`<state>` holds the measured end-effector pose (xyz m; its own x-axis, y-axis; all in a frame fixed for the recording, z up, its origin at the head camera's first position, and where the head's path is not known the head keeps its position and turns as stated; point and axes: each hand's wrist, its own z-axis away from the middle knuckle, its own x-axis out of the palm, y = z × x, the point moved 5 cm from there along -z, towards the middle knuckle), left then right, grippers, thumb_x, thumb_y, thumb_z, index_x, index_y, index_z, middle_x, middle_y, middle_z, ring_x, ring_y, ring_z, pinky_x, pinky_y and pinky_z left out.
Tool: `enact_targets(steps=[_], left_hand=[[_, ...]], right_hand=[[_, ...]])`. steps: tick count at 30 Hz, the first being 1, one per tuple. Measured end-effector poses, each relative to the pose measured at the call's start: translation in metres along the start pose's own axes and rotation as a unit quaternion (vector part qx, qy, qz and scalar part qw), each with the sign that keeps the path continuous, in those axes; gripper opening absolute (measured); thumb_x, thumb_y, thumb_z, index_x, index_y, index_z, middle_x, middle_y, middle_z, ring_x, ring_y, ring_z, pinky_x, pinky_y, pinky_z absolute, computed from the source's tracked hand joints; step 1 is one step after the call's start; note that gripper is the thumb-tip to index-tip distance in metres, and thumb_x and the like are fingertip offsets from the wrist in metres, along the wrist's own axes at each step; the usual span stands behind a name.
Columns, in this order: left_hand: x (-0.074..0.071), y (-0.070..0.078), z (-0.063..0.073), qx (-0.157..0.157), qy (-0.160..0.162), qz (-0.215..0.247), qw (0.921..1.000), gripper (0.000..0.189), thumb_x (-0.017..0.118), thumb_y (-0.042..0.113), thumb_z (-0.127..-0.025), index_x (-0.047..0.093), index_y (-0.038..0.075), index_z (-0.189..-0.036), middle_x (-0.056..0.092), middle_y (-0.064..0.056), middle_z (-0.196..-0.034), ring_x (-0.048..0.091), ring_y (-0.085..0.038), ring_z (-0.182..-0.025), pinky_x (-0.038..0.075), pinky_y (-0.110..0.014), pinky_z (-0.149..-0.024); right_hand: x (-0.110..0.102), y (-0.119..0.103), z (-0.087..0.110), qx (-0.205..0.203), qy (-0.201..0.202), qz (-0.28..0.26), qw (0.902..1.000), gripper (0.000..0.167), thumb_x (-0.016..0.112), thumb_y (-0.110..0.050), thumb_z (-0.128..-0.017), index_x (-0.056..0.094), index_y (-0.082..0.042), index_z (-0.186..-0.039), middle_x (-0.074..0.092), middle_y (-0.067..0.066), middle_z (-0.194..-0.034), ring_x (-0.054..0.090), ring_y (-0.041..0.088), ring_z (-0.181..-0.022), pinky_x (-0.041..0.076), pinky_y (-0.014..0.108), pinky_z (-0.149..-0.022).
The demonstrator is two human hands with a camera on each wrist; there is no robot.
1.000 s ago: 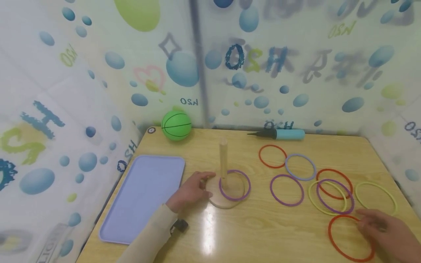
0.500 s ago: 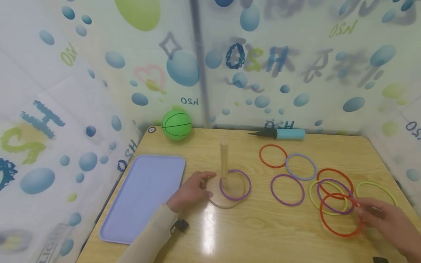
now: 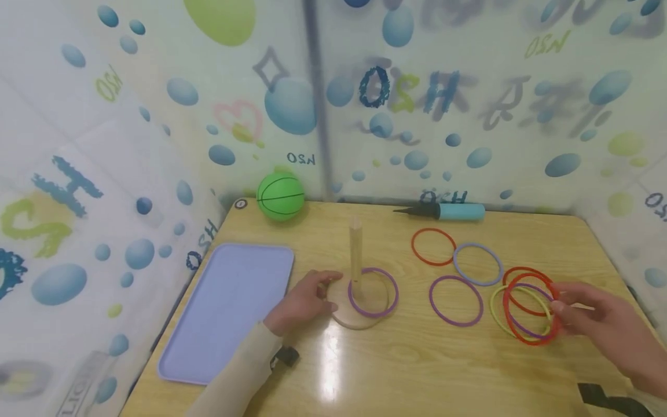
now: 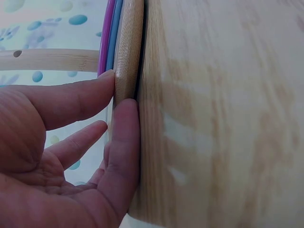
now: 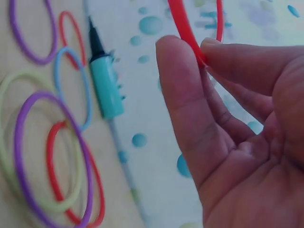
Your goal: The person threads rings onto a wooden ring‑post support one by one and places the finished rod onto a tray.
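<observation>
My left hand (image 3: 304,301) grips the rim of a round wooden base (image 4: 127,61), thumb on top and a finger against the side. From the base rises a wooden peg (image 3: 356,255). A purple ring (image 3: 372,316) lies on the base around the peg; the left wrist view also shows a blue ring (image 4: 114,35) beneath it. My right hand (image 3: 607,324) pinches a red ring (image 5: 183,26) between thumb and fingertips, raised above the table. Below it overlap a yellow-green ring (image 3: 492,315), a purple ring (image 5: 19,142) and another red ring (image 5: 51,161).
A lilac tray (image 3: 224,313) lies left of my left hand. Behind are a green ball (image 3: 280,197) and a blue hand pump (image 3: 461,212). Between base and right hand lie a purple ring (image 3: 431,301), a light blue ring (image 3: 455,263) and a red ring (image 3: 413,246).
My right hand has lifted the red ring from the table's front right and moved it away from me, over the overlapping rings. My left hand has stayed on the base.
</observation>
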<state>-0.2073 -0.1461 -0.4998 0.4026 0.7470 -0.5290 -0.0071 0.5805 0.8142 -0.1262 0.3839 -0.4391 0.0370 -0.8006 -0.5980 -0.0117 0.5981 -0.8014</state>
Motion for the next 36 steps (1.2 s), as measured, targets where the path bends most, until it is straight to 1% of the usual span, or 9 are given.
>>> enact_targets(steps=[8, 12, 14, 17, 19, 24, 30, 32, 36], left_hand=[[0.001, 0.001, 0.001, -0.003, -0.004, 0.0, 1.0, 0.07, 0.084, 0.008, -0.084, 0.061, 0.023, -0.148, 0.058, -0.01, -0.119, 0.058, -0.023, -0.101, 0.053, -0.036, -0.084], [0.0, 0.001, 0.0, -0.007, -0.002, 0.006, 1.0, 0.07, 0.084, 0.008, -0.084, 0.062, 0.024, -0.148, 0.058, -0.01, -0.119, 0.058, -0.023, -0.101, 0.053, -0.036, -0.084], [-0.001, 0.001, 0.0, -0.012, -0.002, 0.01, 0.9999, 0.07, 0.084, 0.008, -0.084, 0.062, 0.024, -0.148, 0.057, -0.01, -0.12, 0.059, -0.024, -0.101, 0.053, -0.036, -0.084], [-0.001, 0.001, 0.0, -0.016, -0.001, 0.012, 0.9998, 0.07, 0.084, 0.008, -0.084, 0.062, 0.023, -0.148, 0.057, -0.011, -0.122, 0.059, -0.024, -0.102, 0.054, -0.036, -0.083], [-0.001, 0.002, 0.0, -0.022, -0.001, 0.012, 0.9997, 0.07, 0.084, 0.009, -0.084, 0.062, 0.024, -0.148, 0.057, -0.01, -0.122, 0.059, -0.024, -0.102, 0.054, -0.035, -0.083], [-0.002, 0.005, 0.001, -0.022, 0.0, 0.008, 0.9997, 0.07, 0.084, 0.009, -0.083, 0.062, 0.025, -0.148, 0.057, -0.01, -0.118, 0.058, -0.024, -0.1, 0.053, -0.035, -0.082], [-0.002, 0.005, 0.0, -0.019, 0.004, 0.009, 0.9998, 0.07, 0.085, 0.007, -0.082, 0.063, 0.022, -0.147, 0.058, -0.011, -0.121, 0.058, -0.024, -0.101, 0.053, -0.034, -0.083], [-0.001, 0.004, 0.0, -0.021, 0.004, 0.008, 0.9997, 0.07, 0.086, 0.008, -0.082, 0.063, 0.022, -0.147, 0.059, -0.011, -0.123, 0.058, -0.024, -0.102, 0.053, -0.034, -0.083], [-0.001, 0.003, -0.002, -0.025, 0.004, 0.01, 0.9996, 0.071, 0.086, 0.008, -0.082, 0.062, 0.024, -0.148, 0.058, -0.011, -0.124, 0.059, -0.024, -0.102, 0.054, -0.035, -0.083]], right_hand=[[-0.004, -0.034, -0.012, -0.019, 0.02, -0.012, 0.9995, 0.028, 0.064, -0.015, -0.106, 0.062, -0.018, -0.134, 0.068, -0.011, -0.104, 0.078, 0.014, -0.076, 0.061, 0.023, -0.068], [0.001, -0.059, -0.015, -0.04, 0.047, -0.057, 0.9964, 0.032, 0.065, -0.008, -0.104, 0.062, -0.015, -0.135, 0.068, -0.009, -0.103, 0.077, 0.014, -0.076, 0.063, 0.027, -0.067], [0.005, -0.072, -0.017, -0.045, 0.055, -0.099, 0.9925, 0.035, 0.066, -0.005, -0.103, 0.062, -0.011, -0.137, 0.069, -0.008, -0.102, 0.078, 0.013, -0.076, 0.063, 0.029, -0.067], [0.011, -0.089, -0.019, -0.058, 0.052, -0.179, 0.9808, 0.037, 0.066, 0.0, -0.101, 0.061, -0.005, -0.138, 0.071, -0.004, -0.102, 0.078, 0.014, -0.077, 0.064, 0.031, -0.067], [0.015, -0.1, -0.021, -0.072, 0.042, -0.231, 0.9694, 0.038, 0.065, 0.003, -0.101, 0.061, -0.002, -0.138, 0.071, -0.001, -0.102, 0.078, 0.015, -0.077, 0.064, 0.032, -0.068], [0.026, -0.127, -0.029, -0.108, 0.026, -0.317, 0.942, 0.037, 0.062, 0.01, -0.1, 0.06, 0.004, -0.136, 0.071, 0.004, -0.101, 0.078, 0.017, -0.077, 0.064, 0.034, -0.068], [0.046, -0.16, -0.041, -0.147, 0.006, -0.379, 0.9134, 0.036, 0.059, 0.014, -0.099, 0.062, 0.005, -0.134, 0.071, 0.004, -0.098, 0.079, 0.018, -0.077, 0.065, 0.033, -0.069], [0.053, -0.17, -0.045, -0.158, 0.001, -0.403, 0.9015, 0.036, 0.058, 0.015, -0.099, 0.062, 0.005, -0.134, 0.07, 0.005, -0.098, 0.08, 0.019, -0.079, 0.065, 0.034, -0.069], [0.064, -0.187, -0.051, -0.163, 0.002, -0.425, 0.8902, 0.034, 0.059, 0.013, -0.1, 0.064, 0.003, -0.131, 0.074, 0.006, -0.099, 0.079, 0.018, -0.079, 0.065, 0.034, -0.071]])
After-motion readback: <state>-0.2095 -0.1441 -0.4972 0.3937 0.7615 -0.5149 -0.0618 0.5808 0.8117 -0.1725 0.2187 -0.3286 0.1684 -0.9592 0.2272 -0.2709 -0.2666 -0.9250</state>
